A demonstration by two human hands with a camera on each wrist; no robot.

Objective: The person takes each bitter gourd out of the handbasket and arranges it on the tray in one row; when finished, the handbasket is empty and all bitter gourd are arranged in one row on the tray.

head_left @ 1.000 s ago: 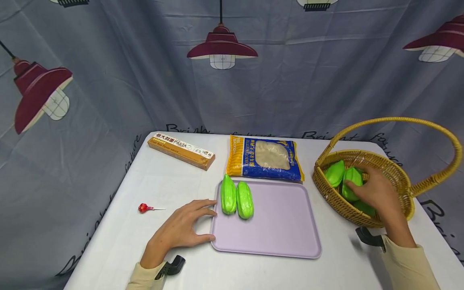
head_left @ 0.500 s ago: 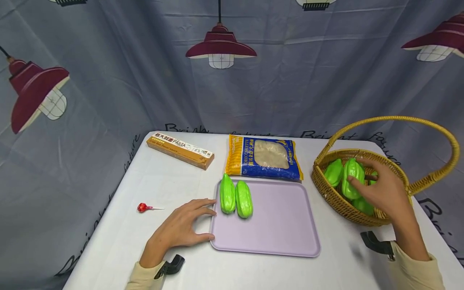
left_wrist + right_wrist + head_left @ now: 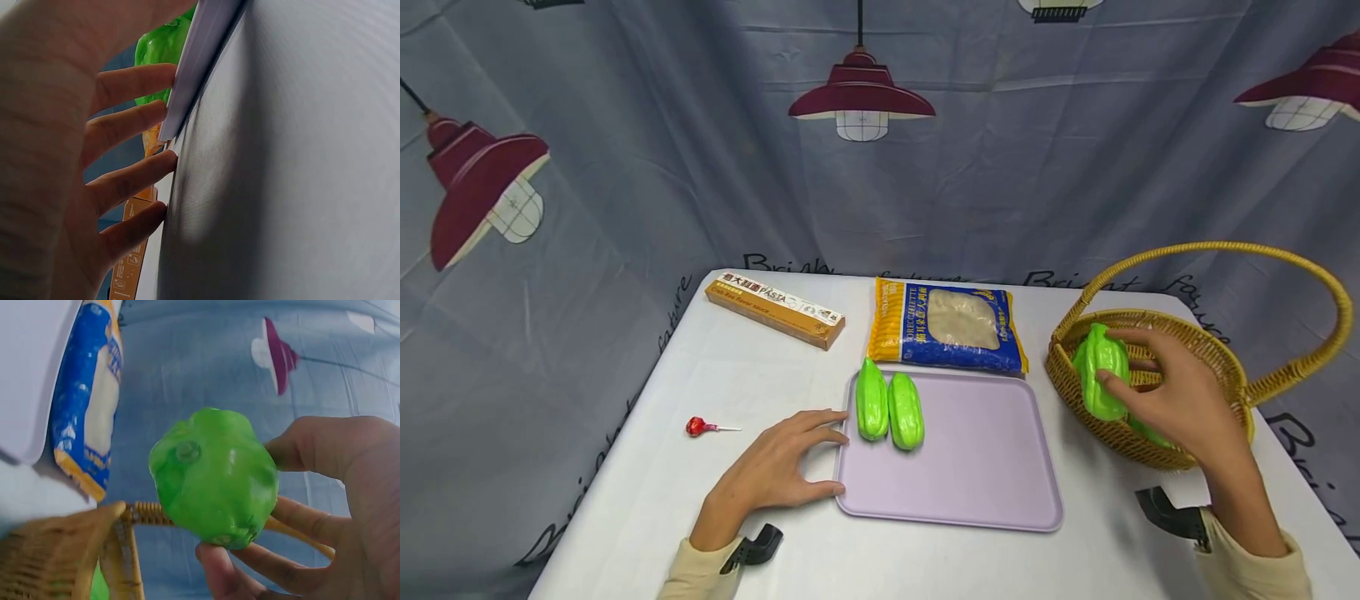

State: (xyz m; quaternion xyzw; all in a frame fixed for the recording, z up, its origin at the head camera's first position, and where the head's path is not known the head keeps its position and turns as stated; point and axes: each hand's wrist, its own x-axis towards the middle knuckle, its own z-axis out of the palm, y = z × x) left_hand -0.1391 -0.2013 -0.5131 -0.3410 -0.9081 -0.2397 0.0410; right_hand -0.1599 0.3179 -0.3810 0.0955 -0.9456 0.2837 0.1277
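Note:
My right hand (image 3: 1180,396) grips a bright green ridged gourd (image 3: 1104,372) between thumb and fingers, over the left side of the wicker basket (image 3: 1232,367). In the right wrist view the same gourd (image 3: 215,478) hangs above the basket rim, its blunt end toward the camera. More green shows inside the basket, mostly hidden by hand and gourd. My left hand (image 3: 778,467) lies with fingers spread, fingertips touching the left edge of the lilac tray (image 3: 985,467). Two similar gourds, a pointed one (image 3: 871,402) and a rounder one (image 3: 906,412), lie side by side on the tray's left part.
A blue and yellow pasta bag (image 3: 951,325) lies behind the tray. Further left are a brown pasta box (image 3: 775,310) and a red lollipop (image 3: 696,427). The basket's tall arched handle (image 3: 1217,247) rises over the right side. A grey curtain (image 3: 700,125) hangs behind the table.
My right hand has lifted the gourd out of the basket's middle and carried it a little left, over the rim. The left hand and the tray have stayed put.

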